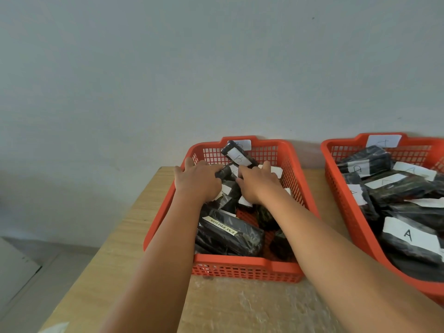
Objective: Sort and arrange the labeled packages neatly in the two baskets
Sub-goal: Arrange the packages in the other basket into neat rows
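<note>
Two orange baskets stand on a wooden table. The left basket holds several black wrapped packages with white labels. Both my hands reach into its far half. My left hand grips the end of a dark package lying between the hands. My right hand rests palm down on labelled packages beside it, fingers curled; what it grips is hidden. A package marked B leans tilted against the back wall. A package with a yellow EXCEPTION label lies at the front. The right basket holds packages marked A.
A white tag sticks to the right basket's back rim. The wooden table ends at the left, with floor beyond. A pale wall stands right behind both baskets. Clear plastic film lies on the table's near part.
</note>
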Tool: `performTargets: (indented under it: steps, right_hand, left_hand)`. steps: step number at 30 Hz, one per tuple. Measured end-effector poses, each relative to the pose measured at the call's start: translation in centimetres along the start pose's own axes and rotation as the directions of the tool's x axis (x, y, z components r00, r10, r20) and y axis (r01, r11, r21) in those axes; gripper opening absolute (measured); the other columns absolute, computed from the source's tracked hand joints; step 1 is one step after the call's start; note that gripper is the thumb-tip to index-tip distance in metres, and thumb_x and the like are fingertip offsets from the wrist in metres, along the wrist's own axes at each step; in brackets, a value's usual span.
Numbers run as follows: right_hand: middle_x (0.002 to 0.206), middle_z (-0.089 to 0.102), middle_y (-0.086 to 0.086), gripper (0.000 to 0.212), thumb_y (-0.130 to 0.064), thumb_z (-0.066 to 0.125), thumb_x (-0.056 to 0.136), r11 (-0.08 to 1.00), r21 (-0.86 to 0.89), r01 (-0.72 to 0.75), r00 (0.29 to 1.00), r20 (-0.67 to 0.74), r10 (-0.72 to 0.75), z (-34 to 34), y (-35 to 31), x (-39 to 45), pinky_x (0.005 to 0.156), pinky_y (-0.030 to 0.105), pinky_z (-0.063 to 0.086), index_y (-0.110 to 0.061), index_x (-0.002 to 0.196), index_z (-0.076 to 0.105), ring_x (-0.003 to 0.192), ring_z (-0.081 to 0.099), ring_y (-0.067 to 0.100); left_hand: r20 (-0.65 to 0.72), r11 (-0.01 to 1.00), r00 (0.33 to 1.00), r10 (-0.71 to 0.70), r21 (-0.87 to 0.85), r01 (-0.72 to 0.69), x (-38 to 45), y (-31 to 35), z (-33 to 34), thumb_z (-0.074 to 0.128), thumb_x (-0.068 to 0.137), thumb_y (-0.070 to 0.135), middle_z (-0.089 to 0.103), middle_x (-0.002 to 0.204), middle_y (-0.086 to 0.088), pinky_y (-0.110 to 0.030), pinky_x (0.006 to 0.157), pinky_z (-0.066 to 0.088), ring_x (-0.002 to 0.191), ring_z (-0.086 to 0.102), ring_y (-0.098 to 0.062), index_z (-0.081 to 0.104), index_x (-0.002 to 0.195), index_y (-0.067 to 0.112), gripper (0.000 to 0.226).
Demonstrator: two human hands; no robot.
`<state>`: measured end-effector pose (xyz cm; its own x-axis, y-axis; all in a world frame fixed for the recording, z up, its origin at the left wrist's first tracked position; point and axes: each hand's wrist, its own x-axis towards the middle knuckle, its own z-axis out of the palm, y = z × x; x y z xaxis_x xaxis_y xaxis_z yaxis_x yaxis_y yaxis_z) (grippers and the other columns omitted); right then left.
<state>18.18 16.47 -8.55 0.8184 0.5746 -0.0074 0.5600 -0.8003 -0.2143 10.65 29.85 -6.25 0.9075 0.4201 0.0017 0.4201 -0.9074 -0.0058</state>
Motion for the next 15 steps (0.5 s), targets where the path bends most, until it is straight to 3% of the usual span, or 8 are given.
performTargets:
  steps: [5,8,10,12,13,15]
  right_hand:
    - [0.133,0.052,0.007,0.022,-0.029,0.059,0.097,0.983,0.181,-0.029,0.995,-0.091,0.046,-0.6,0.2,0.1,0.085,0.042,0.038,-0.027,0.119,0.06,0.131,0.031,0.034]
    - [0.138,0.049,0.009,0.025,-0.029,0.058,0.097,0.994,0.107,0.001,0.993,-0.117,0.012,-1.2,-0.2,-0.4,0.097,0.049,0.043,-0.023,0.121,0.065,0.133,0.032,0.035]
    - [0.129,0.055,0.008,0.022,-0.031,0.059,0.096,0.989,0.117,0.086,0.957,-0.286,-0.05,-2.3,-0.3,-0.9,0.097,0.048,0.048,-0.02,0.113,0.069,0.128,0.041,0.032]
    - [0.111,0.065,0.003,0.017,-0.027,0.063,0.095,0.941,0.236,0.243,0.91,-0.391,-0.137,-3.9,-0.2,-1.7,0.089,0.041,0.053,-0.017,0.104,0.073,0.109,0.057,0.022]
    - [0.102,0.069,-0.001,0.015,-0.027,0.065,0.094,0.899,0.329,0.291,0.925,-0.338,-0.176,-4.8,-0.1,-2.3,0.085,0.038,0.055,-0.017,0.1,0.075,0.097,0.063,0.016]
    - [0.088,0.073,-0.01,0.02,-0.043,0.068,0.09,0.854,0.444,0.27,0.959,-0.046,-0.279,-6.7,-0.2,-3.9,0.072,0.026,0.058,-0.026,0.095,0.075,0.08,0.068,0.007]
  left_hand:
    - [-0.064,0.997,0.998,0.002,-0.076,-0.007,-0.2,-0.1,-0.3,0.051,0.099,0.031,0.036,0.162,0.002,-0.067,0.116,0.019,0.152,0.02,-0.034,0.039,0.152,0.047,0.057]
    - [-0.196,0.971,0.98,-0.019,-0.237,-0.029,-0.3,-0.4,-0.5,0.053,0.098,0.024,0.046,0.155,0.004,-0.064,0.112,0.033,0.144,0.032,-0.03,0.05,0.145,0.044,0.051]
    - [-0.265,0.959,0.963,-0.044,-0.282,-0.034,-0.3,-0.5,-0.7,0.054,0.095,0.023,0.053,0.149,0.005,-0.06,0.107,0.037,0.138,0.04,-0.026,0.058,0.138,0.043,0.047]
    - [-0.312,0.96,0.949,-0.05,-0.276,-0.04,-0.4,-0.4,-0.9,0.056,0.092,0.024,0.06,0.14,0.006,-0.054,0.103,0.039,0.131,0.046,-0.023,0.062,0.13,0.043,0.043]
    - [-0.331,0.959,0.942,-0.05,-0.281,-0.048,-0.5,-0.4,-1.0,0.057,0.09,0.024,0.063,0.135,0.007,-0.052,0.101,0.04,0.128,0.048,-0.023,0.064,0.127,0.042,0.041]
    - [-0.37,0.949,0.927,-0.056,-0.308,-0.066,-0.5,-0.3,-1.3,0.058,0.087,0.023,0.069,0.122,0.01,-0.048,0.098,0.042,0.121,0.053,-0.021,0.069,0.119,0.041,0.038]
